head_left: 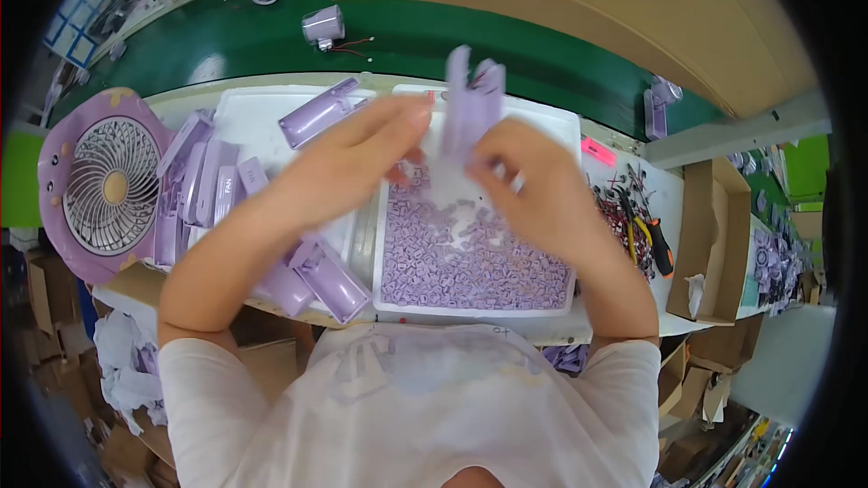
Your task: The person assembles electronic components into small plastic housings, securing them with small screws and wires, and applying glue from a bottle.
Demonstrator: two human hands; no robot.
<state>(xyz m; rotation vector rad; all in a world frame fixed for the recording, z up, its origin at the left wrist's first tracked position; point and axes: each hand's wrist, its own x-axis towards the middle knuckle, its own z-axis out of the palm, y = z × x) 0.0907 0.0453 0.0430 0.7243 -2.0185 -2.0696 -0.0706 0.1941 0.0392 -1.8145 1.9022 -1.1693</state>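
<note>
Showing pale lilac: the shell (472,101) pinched between left hand (348,158) and right hand (533,185). Lying under both hands, small lilac pieces (470,258) filling a white tray (568,131). Showing lilac too, the housings (203,185) left of the left hand, beside a fan (104,185) with cream grille. Running dark green beyond the hands, a belt (407,36). Glowing pink right of the right hand, a tag (598,151).
</note>
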